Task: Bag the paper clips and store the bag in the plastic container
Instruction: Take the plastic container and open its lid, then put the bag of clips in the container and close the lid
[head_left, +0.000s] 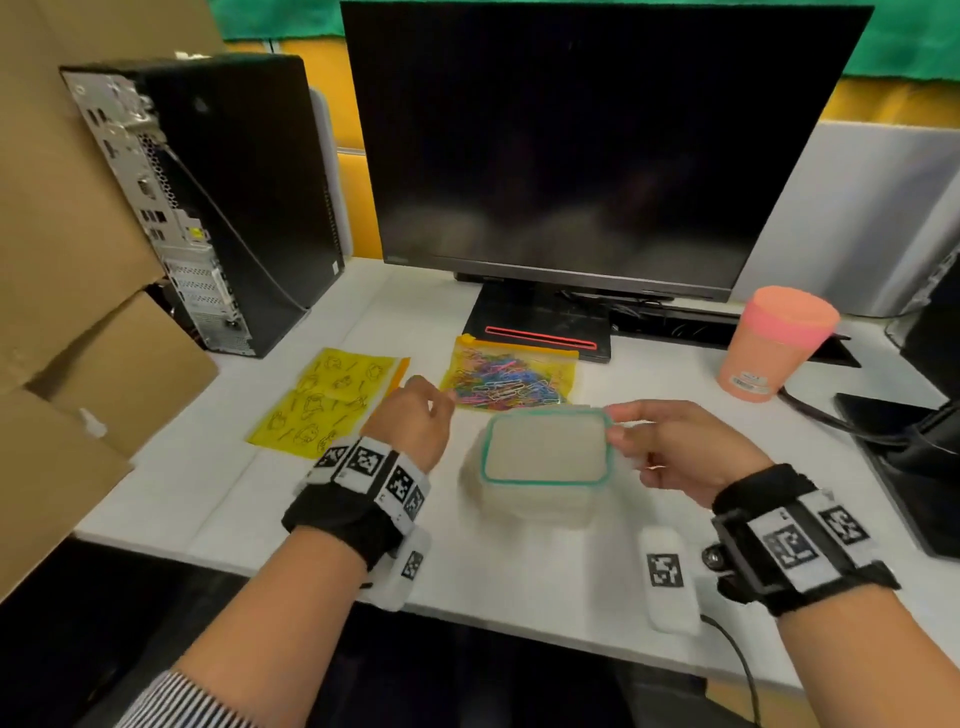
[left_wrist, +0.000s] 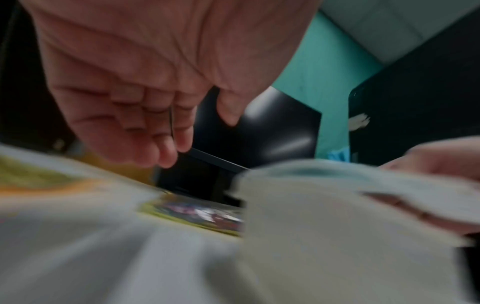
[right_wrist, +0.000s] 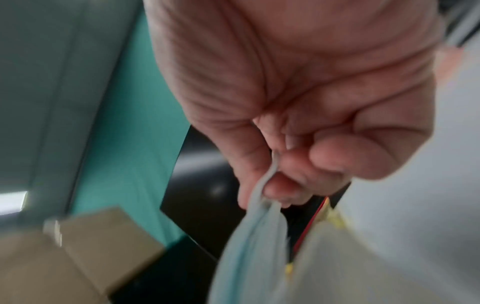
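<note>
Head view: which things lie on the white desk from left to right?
Computer tower → yellow printed bag → bag of paper clips → pink cup. The plastic container overlaps the clip bag's span, so I leave it out.

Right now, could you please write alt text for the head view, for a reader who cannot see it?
The right hand pinches the teal-rimmed lid over the plastic container on a white desk. The left hand hovers empty beside it; a yellow zip bag of paper clips lies behind.
</note>
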